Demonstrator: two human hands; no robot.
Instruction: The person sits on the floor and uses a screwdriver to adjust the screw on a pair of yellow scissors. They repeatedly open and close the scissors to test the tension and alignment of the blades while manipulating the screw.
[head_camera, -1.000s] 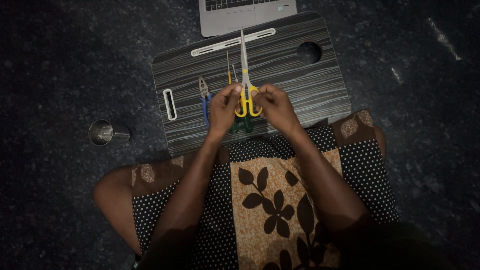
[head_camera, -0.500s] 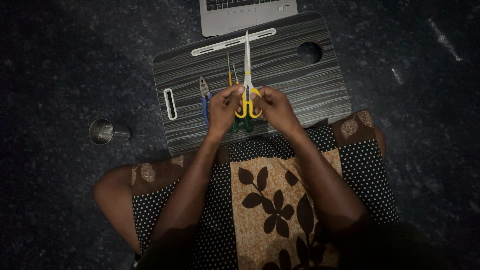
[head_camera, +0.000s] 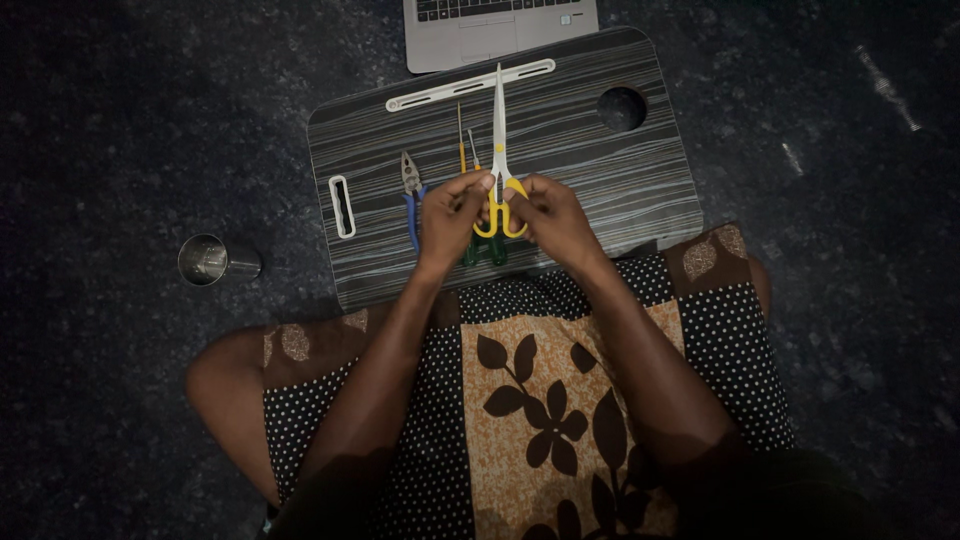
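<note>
A pair of scissors (head_camera: 498, 130) with yellow handles points away from me, blades closed, over a dark striped lap desk (head_camera: 580, 170). My left hand (head_camera: 450, 215) grips the left handle loop and my right hand (head_camera: 545, 215) grips the right one. Blue-handled pliers (head_camera: 411, 190) lie just left of my left hand. Two thin screwdrivers (head_camera: 463, 140) with green handles lie between the pliers and the scissors, partly hidden by my fingers.
A grey laptop (head_camera: 500, 25) sits at the desk's far edge. The desk has a round hole (head_camera: 621, 108) at the right and slots at the top and left. A steel cup (head_camera: 205, 260) lies on the dark floor at the left. My lap holds patterned fabric.
The scissors have shifted slightly to the right and straightened while both hands kept hold of the handles. Nothing else has moved.
</note>
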